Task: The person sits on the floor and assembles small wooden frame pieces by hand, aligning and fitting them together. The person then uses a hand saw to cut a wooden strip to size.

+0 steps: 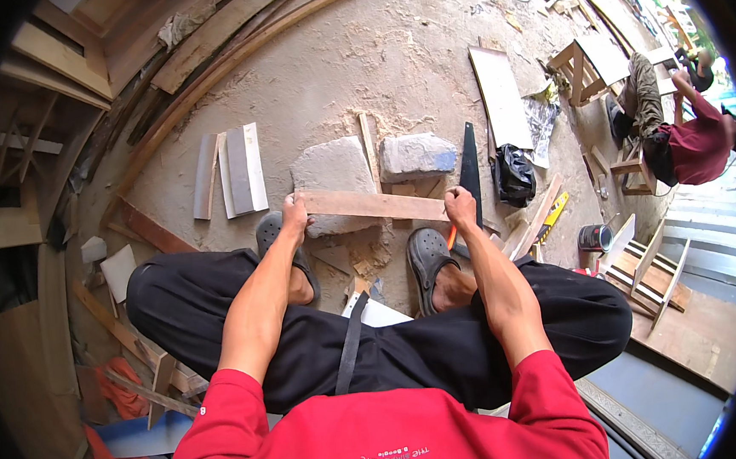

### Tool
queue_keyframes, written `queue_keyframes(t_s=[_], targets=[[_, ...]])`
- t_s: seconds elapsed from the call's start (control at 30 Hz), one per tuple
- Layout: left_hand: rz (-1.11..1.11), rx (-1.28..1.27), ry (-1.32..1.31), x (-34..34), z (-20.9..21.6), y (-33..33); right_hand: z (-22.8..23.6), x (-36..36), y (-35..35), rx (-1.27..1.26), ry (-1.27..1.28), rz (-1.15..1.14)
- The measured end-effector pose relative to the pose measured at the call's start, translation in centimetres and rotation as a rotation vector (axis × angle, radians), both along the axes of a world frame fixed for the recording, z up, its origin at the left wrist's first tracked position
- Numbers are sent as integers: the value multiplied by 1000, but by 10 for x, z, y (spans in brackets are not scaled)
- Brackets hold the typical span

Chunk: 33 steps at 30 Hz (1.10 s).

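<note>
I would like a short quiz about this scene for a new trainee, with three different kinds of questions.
1. True or false: the left hand grips one end of the long flat wooden plank.
2. The plank rests on: A) grey stone block B) a metal bucket C) a chair.
3. Fill in: the dark-bladed hand saw lies beside the ____ hand.

Key: 1 true; 2 A; 3 right.
</note>
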<state>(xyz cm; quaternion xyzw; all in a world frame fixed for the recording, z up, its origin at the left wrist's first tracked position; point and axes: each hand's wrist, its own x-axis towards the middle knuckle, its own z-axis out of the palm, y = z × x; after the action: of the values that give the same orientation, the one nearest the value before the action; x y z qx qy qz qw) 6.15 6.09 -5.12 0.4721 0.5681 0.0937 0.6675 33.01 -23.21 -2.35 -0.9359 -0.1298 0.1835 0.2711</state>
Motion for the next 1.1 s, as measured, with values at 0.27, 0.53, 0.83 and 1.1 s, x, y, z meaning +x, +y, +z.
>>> queue_keyframes(t_s=[0.27, 0.53, 0.83, 1.1], targets=[[100, -73, -37, 28, -12, 2, -8, -64, -21, -208, 167, 394], [55, 0, 100, 49, -29, -3, -41, -104, 37, -136, 284, 569], [-360, 629, 572, 38, -2, -13, -57, -69, 58, 571, 1040, -774], [-343, 576, 534, 20, 2, -18, -69, -54, 48, 824, 979, -861]])
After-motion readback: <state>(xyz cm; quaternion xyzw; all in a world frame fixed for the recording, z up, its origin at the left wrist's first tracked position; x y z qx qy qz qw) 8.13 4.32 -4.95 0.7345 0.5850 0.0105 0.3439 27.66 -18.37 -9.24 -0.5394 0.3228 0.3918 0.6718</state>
